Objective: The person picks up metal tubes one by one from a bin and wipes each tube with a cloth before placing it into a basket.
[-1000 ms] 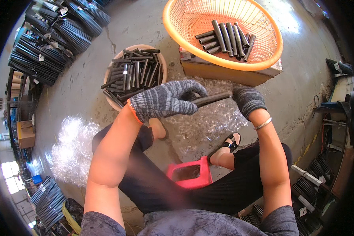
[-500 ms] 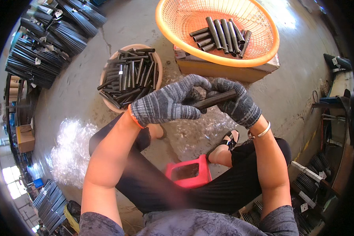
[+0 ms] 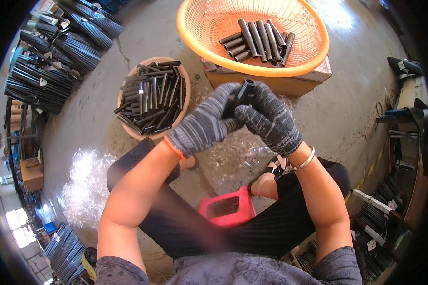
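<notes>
Both my hands wear grey striped knit gloves and meet in front of me over the floor. Between them is a short dark tube (image 3: 245, 90), tilted so that its open end points up and away. My left hand (image 3: 207, 116) is closed round its lower part, which the fingers hide. From the other side my right hand (image 3: 270, 118) grips it, thumb and fingers bent against the tube. Beyond the hands, an orange mesh basket (image 3: 314, 61) holds several similar tubes. At the left, a round pale tub (image 3: 187, 90) is heaped with more dark tubes.
The basket rests on a cardboard box (image 3: 271, 85). Clear plastic wrap (image 3: 88, 185) lies on the floor at left. A pink stool (image 3: 228, 209) stands between my legs. Bundles of long dark rods (image 3: 47, 71) fill the far left; racks with more rods (image 3: 380, 209) line the right.
The tube has turned from lying nearly sideways to pointing up and away. My right hand has shifted left, and both hands are closer together around it.
</notes>
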Action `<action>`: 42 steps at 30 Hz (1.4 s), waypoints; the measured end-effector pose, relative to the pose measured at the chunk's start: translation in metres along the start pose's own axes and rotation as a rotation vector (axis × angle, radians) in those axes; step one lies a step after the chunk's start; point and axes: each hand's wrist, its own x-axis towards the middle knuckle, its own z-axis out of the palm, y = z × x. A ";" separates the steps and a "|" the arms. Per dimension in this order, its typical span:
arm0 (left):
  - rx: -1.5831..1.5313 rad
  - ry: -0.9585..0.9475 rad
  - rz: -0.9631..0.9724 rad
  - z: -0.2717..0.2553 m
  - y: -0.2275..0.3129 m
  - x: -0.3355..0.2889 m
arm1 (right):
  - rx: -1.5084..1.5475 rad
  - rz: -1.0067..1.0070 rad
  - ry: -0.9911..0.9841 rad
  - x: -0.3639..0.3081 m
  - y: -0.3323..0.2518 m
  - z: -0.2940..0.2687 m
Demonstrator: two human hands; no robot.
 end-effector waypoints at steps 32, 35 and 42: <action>-0.040 -0.192 -0.124 -0.036 0.004 -0.013 | -0.876 0.119 -0.316 0.008 0.035 -0.041; 0.169 -0.192 -0.058 -0.038 0.001 -0.010 | -1.519 0.291 -0.344 0.014 0.048 -0.073; 0.232 -0.219 0.037 -0.040 -0.013 -0.012 | -0.269 0.348 -0.434 0.000 -0.005 -0.004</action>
